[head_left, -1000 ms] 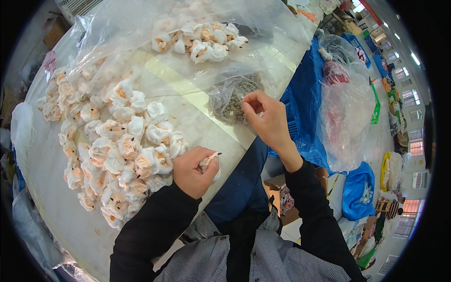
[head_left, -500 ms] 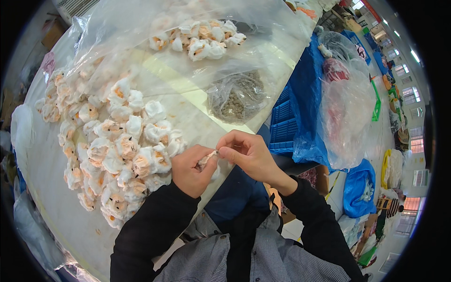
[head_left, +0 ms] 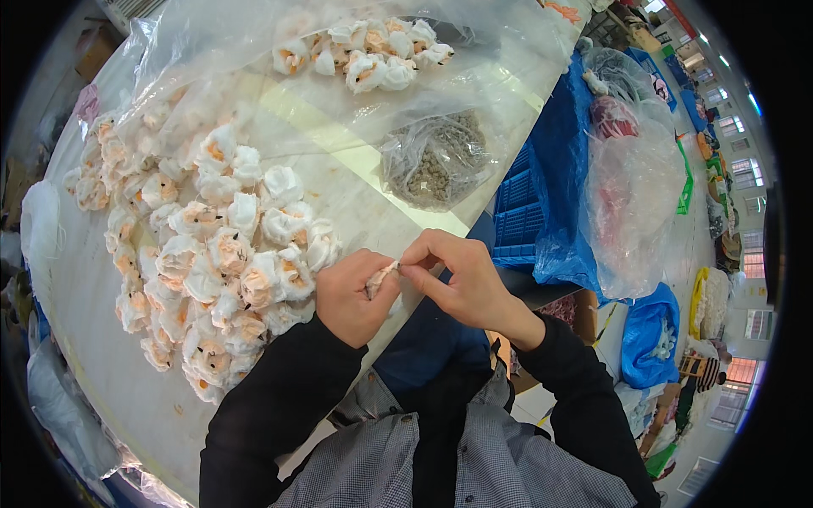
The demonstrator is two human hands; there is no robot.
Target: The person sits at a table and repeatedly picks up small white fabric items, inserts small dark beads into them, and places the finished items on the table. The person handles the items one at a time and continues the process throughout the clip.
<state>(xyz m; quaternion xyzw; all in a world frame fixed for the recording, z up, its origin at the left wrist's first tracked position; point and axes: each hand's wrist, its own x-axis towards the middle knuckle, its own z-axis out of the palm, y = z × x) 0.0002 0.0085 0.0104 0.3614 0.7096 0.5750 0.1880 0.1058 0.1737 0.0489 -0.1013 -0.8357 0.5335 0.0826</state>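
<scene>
Left hand (head_left: 349,298) is curled shut around a small pale pink-white fabric flower piece (head_left: 380,278), held just above the near table edge. Right hand (head_left: 457,279) meets it, thumb and forefinger pinched closed on the tip of the same piece. Both hands touch at the fingertips.

Just left of the hands, a big loose heap of white-and-peach fabric flowers with dark centres (head_left: 212,254) lies directly on the pale plastic-covered table (head_left: 102,339), spreading toward the far left edge. A clear crumpled plastic bag (head_left: 436,157) sits beyond the hands and holds small grey-brown bead-like bits; contents too small to tell exactly. At the far side, a second smaller cluster of white-peach flowers (head_left: 373,55) lies under or on clear plastic sheeting (head_left: 254,51); cannot tell which.

Right of the table: blue plastic crate (head_left: 518,212) draped in blue sheeting, a large translucent bag (head_left: 631,195) with reddish and pale contents, and lower down a blue bag (head_left: 648,334) with whitish items inside.
</scene>
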